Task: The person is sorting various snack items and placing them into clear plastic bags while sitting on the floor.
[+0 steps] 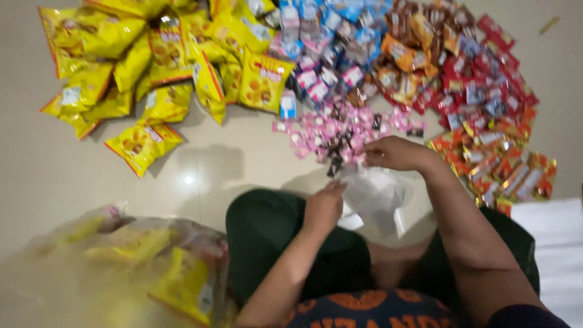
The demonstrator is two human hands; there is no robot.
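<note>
I sit on a pale tiled floor with a thin white plastic bag [376,197] in front of my knees. My left hand [323,206] grips the bag's near edge. My right hand [395,153] pinches the bag's upper edge, right beside a heap of small pink and black wrapped candies [340,130]. The picture is blurred, so I cannot tell whether the right hand also holds candies. The bag's inside is hidden.
Yellow snack packets [152,54] lie spread at the upper left, small blue and white cartons [328,36] at the top middle, red and orange wrapped snacks [486,109] at the right. A clear bag filled with snacks [146,267] lies at my lower left. White cloth [552,243] lies right.
</note>
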